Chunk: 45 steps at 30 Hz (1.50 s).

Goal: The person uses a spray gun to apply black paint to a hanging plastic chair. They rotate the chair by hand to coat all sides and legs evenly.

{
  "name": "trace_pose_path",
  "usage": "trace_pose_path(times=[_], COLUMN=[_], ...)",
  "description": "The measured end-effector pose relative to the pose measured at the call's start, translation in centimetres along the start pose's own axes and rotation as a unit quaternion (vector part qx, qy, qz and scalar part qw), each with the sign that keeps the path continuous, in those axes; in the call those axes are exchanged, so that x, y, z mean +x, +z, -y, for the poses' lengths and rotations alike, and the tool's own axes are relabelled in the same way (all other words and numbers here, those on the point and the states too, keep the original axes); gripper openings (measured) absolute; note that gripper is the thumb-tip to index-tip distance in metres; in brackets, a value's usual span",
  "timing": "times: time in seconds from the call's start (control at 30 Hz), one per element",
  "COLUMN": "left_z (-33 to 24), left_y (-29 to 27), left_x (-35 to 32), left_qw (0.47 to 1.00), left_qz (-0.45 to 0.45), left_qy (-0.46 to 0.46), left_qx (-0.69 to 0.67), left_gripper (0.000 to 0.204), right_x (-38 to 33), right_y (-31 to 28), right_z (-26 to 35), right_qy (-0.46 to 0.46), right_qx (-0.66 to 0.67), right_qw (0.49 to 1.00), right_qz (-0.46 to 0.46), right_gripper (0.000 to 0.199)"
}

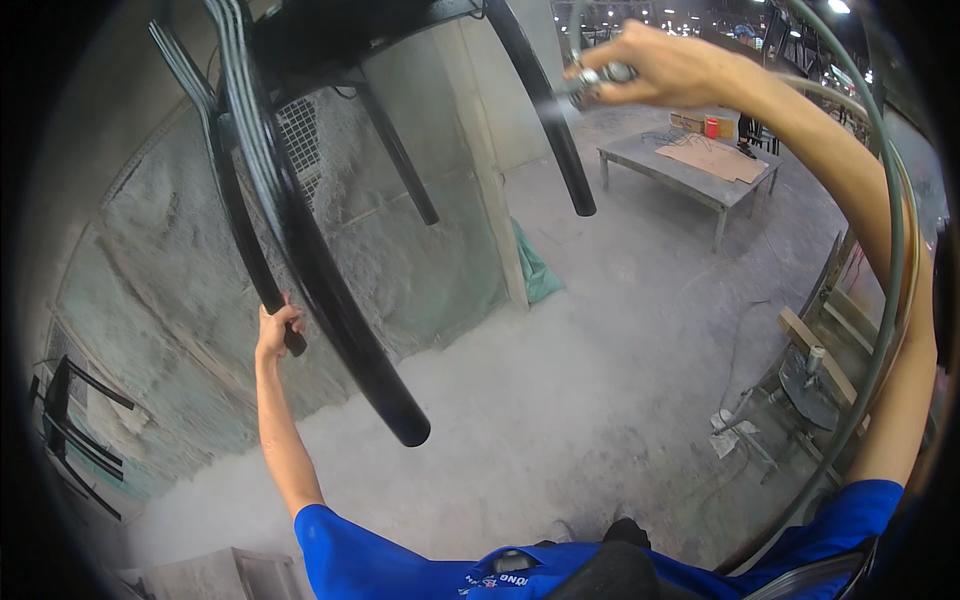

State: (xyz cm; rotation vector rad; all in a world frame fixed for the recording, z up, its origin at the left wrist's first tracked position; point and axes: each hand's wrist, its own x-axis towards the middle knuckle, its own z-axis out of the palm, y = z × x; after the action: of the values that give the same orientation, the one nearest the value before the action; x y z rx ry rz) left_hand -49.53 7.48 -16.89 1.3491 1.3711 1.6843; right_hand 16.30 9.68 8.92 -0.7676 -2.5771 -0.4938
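Note:
A glossy black chair (330, 275) hangs in front of me, its legs pointing down and its upper part cut off by the frame's top edge. My left hand (275, 332) is closed round the lower end of its far-left leg, at arm's length. Raised at the upper right, my right hand (665, 68) grips a metal spray gun (590, 84). The gun's nozzle points left at the chair's right front leg (560, 150), close to it but apart. A pale mist shows between nozzle and leg. The trigger finger's exact position is hard to make out.
Green-grey hoses (885, 200) loop down along my right arm. A low table (660, 175) bearing cardboard and a red container stands at the far right. Wooden and metal gear (820, 380) sits at right. Another black chair (70, 430) is at far left, beside a dusty wall (440, 290).

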Motion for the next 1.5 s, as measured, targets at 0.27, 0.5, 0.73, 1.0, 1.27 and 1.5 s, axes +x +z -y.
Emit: trace_pose_path(times=[0.27,0.5,0.73,1.0,1.27,1.5], left_z=[3.0,5.3,2.4,5.0,8.9,8.6], left_y=[-5.0,-6.3,-2.7,-2.9,-2.7,1.9], left_x=[2.0,4.0,1.4,4.4,7.6,8.4], left_qw=[0.998,0.992,0.998,0.991,0.98,0.985], left_qz=[0.043,0.108,0.053,0.101,0.137,0.109], left_qy=[0.03,-0.002,0.019,-0.015,-0.021,0.027], left_qx=[0.041,-0.06,-0.014,-0.083,-0.146,-0.127], left_gripper=[0.032,0.021,0.026,0.027,0.03,0.026], right_x=[-1.0,10.9,15.3,15.3,8.4,-1.6], right_y=[5.3,9.5,15.4,21.5,23.9,31.9], right_z=[3.4,4.1,4.9,5.6,9.1,12.5], right_qy=[0.112,-0.115,-0.144,-0.119,-0.112,0.227], right_qx=[0.17,-0.014,-0.152,-0.056,0.145,0.497], right_qw=[0.96,0.984,0.976,0.977,0.98,0.82], right_qz=[0.191,-0.135,-0.054,0.17,0.079,-0.173], right_gripper=[0.037,0.031,0.042,0.037,0.047,0.043])
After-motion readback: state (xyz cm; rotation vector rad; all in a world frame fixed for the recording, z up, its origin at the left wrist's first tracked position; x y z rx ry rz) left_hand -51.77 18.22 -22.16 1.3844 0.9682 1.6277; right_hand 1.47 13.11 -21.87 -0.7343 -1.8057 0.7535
